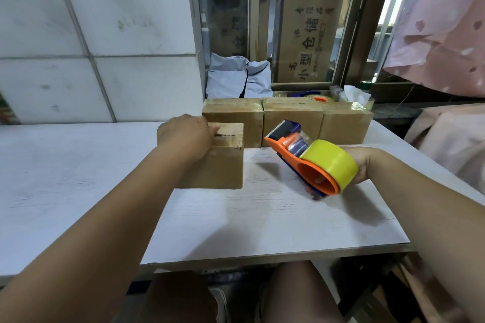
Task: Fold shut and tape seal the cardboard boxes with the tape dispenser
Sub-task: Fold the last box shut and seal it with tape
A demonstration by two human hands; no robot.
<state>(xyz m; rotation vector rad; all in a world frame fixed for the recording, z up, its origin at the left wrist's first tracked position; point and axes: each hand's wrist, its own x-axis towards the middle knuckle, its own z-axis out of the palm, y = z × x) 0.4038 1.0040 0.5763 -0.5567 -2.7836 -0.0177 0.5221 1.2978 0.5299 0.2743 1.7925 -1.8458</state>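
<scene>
Three closed boxes (291,118) line the bench (78,165) at twelve o'clock. The left hand (183,136) clasps the near box (223,165) (probably steadying it for taping), while the right hand (362,162) grips the tape dispenser (312,168) at three o'clock, blade forward.

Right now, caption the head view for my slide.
Sealing boxes: left hand holds a box, right hand holds the tape dispenser beside it.

- The nearest box (223,165) stands upright on the bench (262,217), flaps closed with a dark seam across its top, my left grip (183,136) on its top-left edge.
- Three more boxes (291,120) stand in a row just behind it, touching side by side.
- The orange tape dispenser (296,155) with its yellow roll (330,162) is in my right grip (363,162), toothed end towards the boxes.
</scene>
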